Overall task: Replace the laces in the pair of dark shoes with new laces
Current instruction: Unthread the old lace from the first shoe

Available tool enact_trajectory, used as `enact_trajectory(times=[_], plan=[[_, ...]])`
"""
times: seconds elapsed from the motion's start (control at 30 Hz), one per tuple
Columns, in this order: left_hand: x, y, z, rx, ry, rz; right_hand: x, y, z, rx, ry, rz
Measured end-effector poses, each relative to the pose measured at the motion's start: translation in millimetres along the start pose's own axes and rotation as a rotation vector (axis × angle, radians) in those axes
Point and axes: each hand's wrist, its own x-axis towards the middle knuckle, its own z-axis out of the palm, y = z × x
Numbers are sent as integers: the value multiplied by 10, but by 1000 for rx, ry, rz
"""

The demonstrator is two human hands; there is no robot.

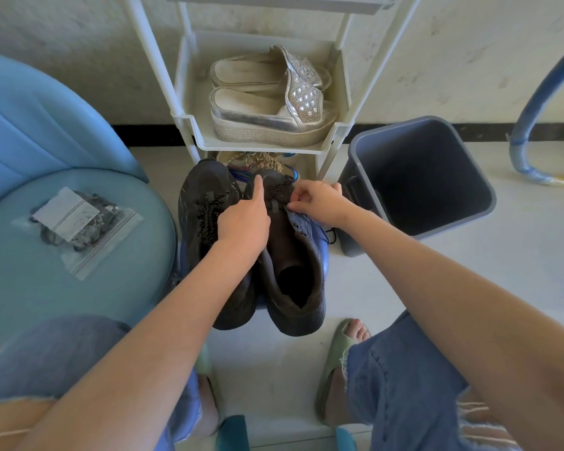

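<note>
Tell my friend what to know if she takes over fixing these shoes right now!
Left hand: index finger on the right shoe toe.
Right hand: pinches its old lace.
Left shoe: still laced.
Bag of new laces: on the chair.
Done: right shoe partly unlaced.
To do: finish unlacing both, thread new laces.

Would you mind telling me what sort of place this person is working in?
Probably a home entryway: a white shoe rack holds silver platform sandals, a grey waste bin stands beside it, and a blue cushioned seat is nearby.
</note>
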Motion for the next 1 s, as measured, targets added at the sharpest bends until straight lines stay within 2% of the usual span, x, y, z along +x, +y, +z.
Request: enact_trajectory(times=[0.07,0.2,0.3,0.37,0.43,0.5,0.57,0.67,0.73,0.87,1.0], plan=[[20,2,10,65,-2,-5,-8,1,-32,-19,1,-33],[25,25,15,67,-68,-24,-66,100,-105,-425,49,-90],[18,1,-15,88,-102,-20,-156,307,-214,-672,218,81],[10,-12,-38,90,-102,-10,-215,403,-271,-714,326,251],[11,15,-41,95,-93,8,-228,483,-304,-593,346,367],[5,52,-15,105,-91,20,-239,516,-326,-369,278,436],[8,40,-3,124,-87,7,-221,443,-310,-203,244,365],[25,31,-24,86,-84,-35,-134,213,-193,-225,238,81],[31,34,-23,41,-85,-59,-116,75,-101,-191,138,-21],[60,-4,-7,-61,-63,-77,-47,-17,-23,-91,59,26],[96,-3,-11,-192,56,-48,14,-35,53,-89,23,107]])
